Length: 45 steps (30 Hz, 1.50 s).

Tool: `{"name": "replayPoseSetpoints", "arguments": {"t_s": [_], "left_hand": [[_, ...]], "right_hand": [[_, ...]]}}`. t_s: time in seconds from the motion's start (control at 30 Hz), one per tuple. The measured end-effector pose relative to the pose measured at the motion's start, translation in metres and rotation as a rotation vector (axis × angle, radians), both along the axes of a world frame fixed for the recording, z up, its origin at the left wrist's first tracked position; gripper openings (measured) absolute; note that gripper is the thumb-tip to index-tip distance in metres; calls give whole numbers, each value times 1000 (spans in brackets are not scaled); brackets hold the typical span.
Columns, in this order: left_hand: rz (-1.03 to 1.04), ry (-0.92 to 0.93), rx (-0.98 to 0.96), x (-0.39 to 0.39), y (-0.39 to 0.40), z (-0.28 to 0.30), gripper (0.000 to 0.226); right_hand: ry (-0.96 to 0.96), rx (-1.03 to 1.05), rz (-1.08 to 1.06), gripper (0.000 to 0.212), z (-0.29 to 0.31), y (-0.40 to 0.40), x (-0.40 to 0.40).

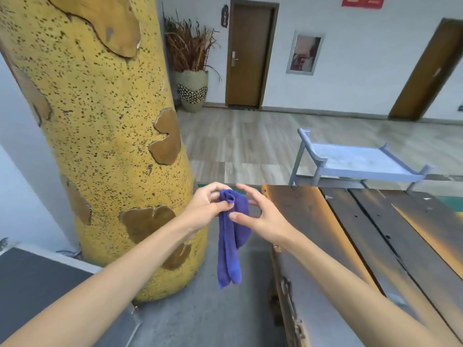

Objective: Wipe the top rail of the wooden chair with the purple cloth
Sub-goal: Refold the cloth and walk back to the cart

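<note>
Forearms lead to hands: left hand [205,204] pinches purple cloth [231,236] beside yellow pillar [100,136], right hand [255,216] spread open, likely regripping.

Both bare forearms extend forward and converge at centre. The left hand [205,204] pinches the purple cloth [231,236] at its top. The right hand [260,216] hovers beside it, fingers spread and relaxed.

You will find no legible text: the dark plaque [225,15] beside the door [251,53] and the red sign [362,1] carry marks too blurred to read.
</note>
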<state>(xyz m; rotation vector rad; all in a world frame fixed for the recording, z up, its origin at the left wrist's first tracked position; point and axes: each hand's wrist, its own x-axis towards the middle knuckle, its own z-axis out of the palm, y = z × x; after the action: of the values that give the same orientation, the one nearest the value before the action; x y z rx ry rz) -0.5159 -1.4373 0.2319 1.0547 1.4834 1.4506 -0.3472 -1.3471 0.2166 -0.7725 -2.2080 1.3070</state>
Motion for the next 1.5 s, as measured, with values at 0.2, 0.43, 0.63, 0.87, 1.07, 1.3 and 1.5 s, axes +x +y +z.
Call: {"name": "replayPoseSetpoints", "arguments": {"t_s": [0.2,0.43,0.63,0.87,1.07,1.3,1.5], "left_hand": [[-26,51,-15,-18,103,-19,25],[-49,94,-26,-82,231,-51,24],[-97,91,-95,-146,339,-71,19],[-83,73,-148,-197,461,-75,15],[-69,45,-164,-231,570,-86,21],[-83,81,-180,-280,720,-115,16],[-158,66,-223,-321,862,-115,14]], "right_hand": [[-36,6,-80,51,-24,97,-20],[-71,-63,-133,17,-49,223,-77],[-219,21,-177,26,-52,333,-128],[-149,-20,-329,18,-52,446,-181],[-64,-116,-453,12,-69,543,-225],[-67,-129,-499,11,-92,686,-267],[-60,-171,-546,11,-101,826,-301]]}}
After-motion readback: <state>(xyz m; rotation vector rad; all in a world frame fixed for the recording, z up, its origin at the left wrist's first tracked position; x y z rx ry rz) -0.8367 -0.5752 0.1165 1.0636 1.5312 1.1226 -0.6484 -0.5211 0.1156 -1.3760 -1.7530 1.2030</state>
